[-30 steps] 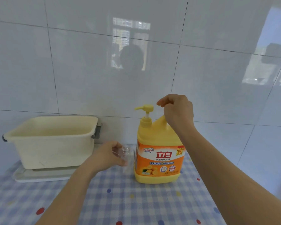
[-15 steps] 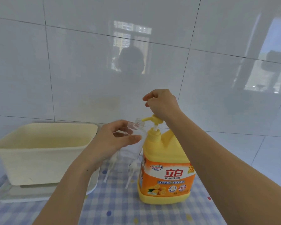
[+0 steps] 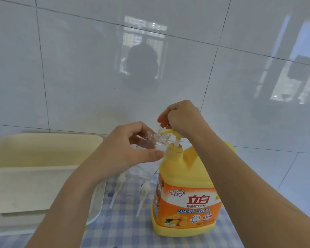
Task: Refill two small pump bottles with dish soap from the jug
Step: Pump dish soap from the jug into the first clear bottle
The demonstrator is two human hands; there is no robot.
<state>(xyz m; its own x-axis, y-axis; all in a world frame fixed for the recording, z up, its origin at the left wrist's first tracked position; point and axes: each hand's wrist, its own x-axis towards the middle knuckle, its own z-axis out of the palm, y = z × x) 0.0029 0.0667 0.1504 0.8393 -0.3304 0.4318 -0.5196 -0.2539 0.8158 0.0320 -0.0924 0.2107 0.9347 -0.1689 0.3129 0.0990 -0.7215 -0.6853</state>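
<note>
A yellow dish soap jug (image 3: pixel 186 190) with an orange label stands on the checked tablecloth. My right hand (image 3: pixel 183 119) is curled over its yellow pump head (image 3: pixel 174 133), fingers pressing on top. My left hand (image 3: pixel 125 151) grips a small clear bottle (image 3: pixel 150 145), tilted, with its open threaded neck right under the pump spout. Two white pump tops (image 3: pixel 120 183) with dip tubes lie on the cloth behind the held bottle, one of them (image 3: pixel 144 191) next to the jug.
A cream plastic tub (image 3: pixel 34 169) sits on a white tray (image 3: pixel 95 212) at the left. The blue-checked tablecloth (image 3: pixel 125 230) covers the table. A white tiled wall rises directly behind.
My left hand lifted the clear bottle from the table up to the pump spout. My right hand moved from above the jug handle onto the pump head. The camera came closer.
</note>
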